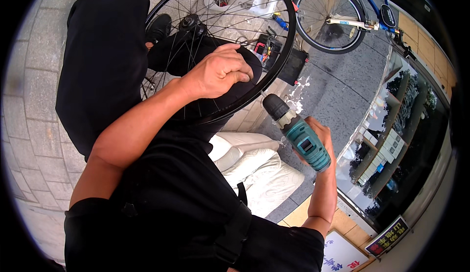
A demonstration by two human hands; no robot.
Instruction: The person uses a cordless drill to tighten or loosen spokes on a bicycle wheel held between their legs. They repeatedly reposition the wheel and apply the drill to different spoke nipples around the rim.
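A bare bicycle wheel (pixel 292 26) with a black rim, thin spokes and a black hub (pixel 190 24) stands tilted across my legs. My left hand (pixel 224 71) reaches over the spokes near the rim, thumb and fingers pinched together on what looks like a spoke; the exact contact is hidden. A teal and black cordless drill (pixel 304 140) sits in my right hand (pixel 319 132), which wraps its handle mostly out of sight below the body. From the drill's black chuck (pixel 275 106), a thin bit points at the outer side of the rim, its tip at or very close to it.
Beyond the wheel, a white bin (pixel 267 0) holds several tools, beside a black toolbox (pixel 293 66). Another bicycle wheel (pixel 355 39) stands at the far right by a blue frame. White padded cloth (pixel 264 179) lies beneath me. A glass shopfront (pixel 391 140) borders the right.
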